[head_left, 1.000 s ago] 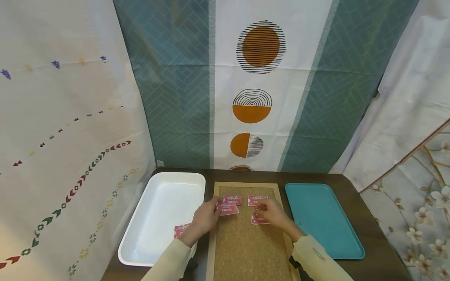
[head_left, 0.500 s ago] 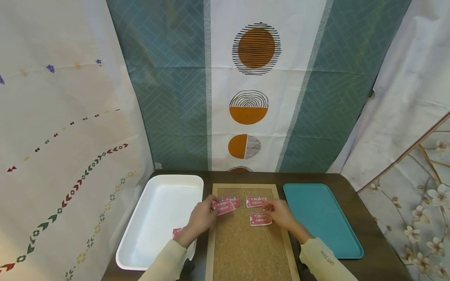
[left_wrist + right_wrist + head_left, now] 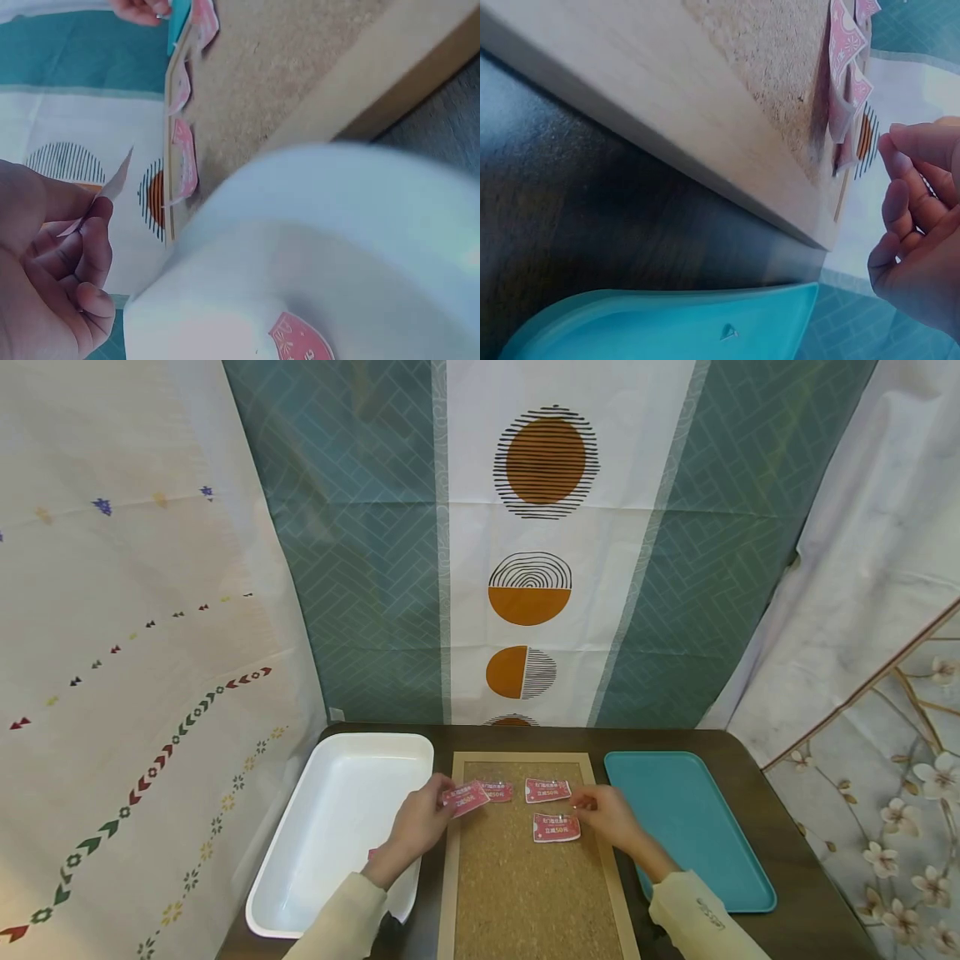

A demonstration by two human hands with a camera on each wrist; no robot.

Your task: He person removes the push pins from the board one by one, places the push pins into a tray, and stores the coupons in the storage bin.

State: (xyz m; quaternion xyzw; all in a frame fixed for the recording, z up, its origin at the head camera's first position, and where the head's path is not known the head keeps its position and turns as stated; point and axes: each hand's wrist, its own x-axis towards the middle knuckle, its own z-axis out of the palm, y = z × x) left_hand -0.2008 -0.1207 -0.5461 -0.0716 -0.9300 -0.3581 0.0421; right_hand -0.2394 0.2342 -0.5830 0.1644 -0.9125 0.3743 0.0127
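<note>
My left hand (image 3: 418, 822) pinches a pink printed coupon (image 3: 466, 798) between thumb and fingers, over the board's left edge; the left wrist view shows this coupon (image 3: 112, 184) nearly edge-on. Three more pink coupons are on the corkboard (image 3: 540, 893): one upper left (image 3: 497, 792), one upper right (image 3: 547, 790) and one lower right (image 3: 557, 828). My right hand (image 3: 611, 820) is at the board's right side, thumb and forefinger pinched together. A small shiny pushpin shows at its fingertips (image 3: 161, 13) in the left wrist view; the right wrist view barely reveals it.
The white tray (image 3: 281, 860) stands on the left, with a coupon (image 3: 300, 337) inside, mostly hidden by my forearm in the head view. On the right lies a teal tray (image 3: 690, 818) with a clear pushpin (image 3: 730, 332) in it. Both flank the framed corkboard on a dark table (image 3: 795, 860).
My left hand has drawn its coupon leftward, off the upper left coupon. My right hand has moved right, uncovering the two right-hand coupons.
</note>
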